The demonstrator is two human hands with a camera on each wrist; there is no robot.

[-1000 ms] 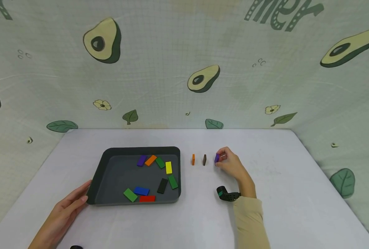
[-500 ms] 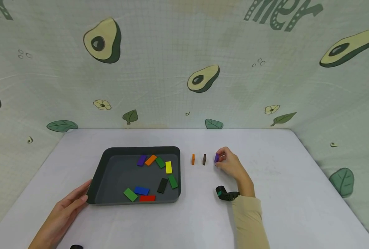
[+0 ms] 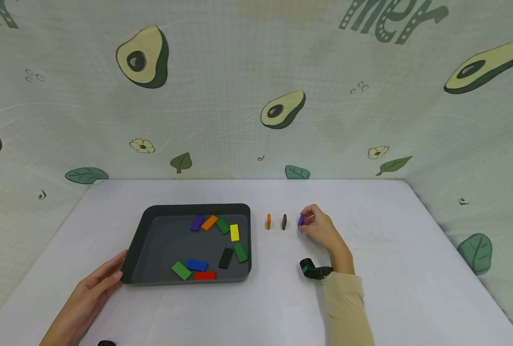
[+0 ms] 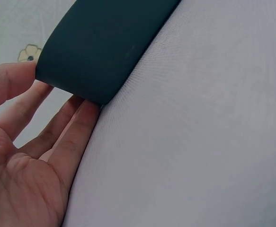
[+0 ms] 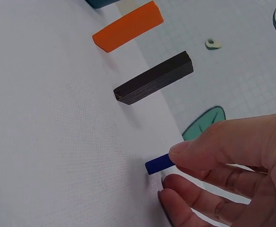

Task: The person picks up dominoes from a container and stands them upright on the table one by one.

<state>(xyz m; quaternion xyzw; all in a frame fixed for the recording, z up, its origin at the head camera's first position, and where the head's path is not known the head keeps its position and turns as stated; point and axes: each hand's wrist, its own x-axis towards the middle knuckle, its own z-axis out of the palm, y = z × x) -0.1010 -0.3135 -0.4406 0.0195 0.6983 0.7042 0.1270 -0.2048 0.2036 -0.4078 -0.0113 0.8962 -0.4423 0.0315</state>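
Observation:
My right hand (image 3: 323,229) pinches a small purple domino-shaped block (image 3: 301,220) between thumb and fingers. It looks dark blue in the right wrist view, where the block's bare end (image 5: 159,164) points down at the white table; I cannot tell whether it touches. To its left stand a dark brown block (image 3: 284,222) and an orange block (image 3: 269,221), both upright and apart in a row. At the near left corner of a dark grey tray (image 3: 131,245), my left hand (image 3: 93,292) touches the wall with fairly straight fingers, thumb at the rim.
Several coloured blocks lie flat in the tray, among them a yellow block (image 3: 234,233), a black block (image 3: 226,258) and a red block (image 3: 205,276). A cloth with avocado prints hangs behind the table. The right wrist carries a black camera (image 3: 314,269).
Almost nothing differs. The right forearm has shifted very slightly left, while the purple block, the standing blocks, the tray and the left hand stay in place.

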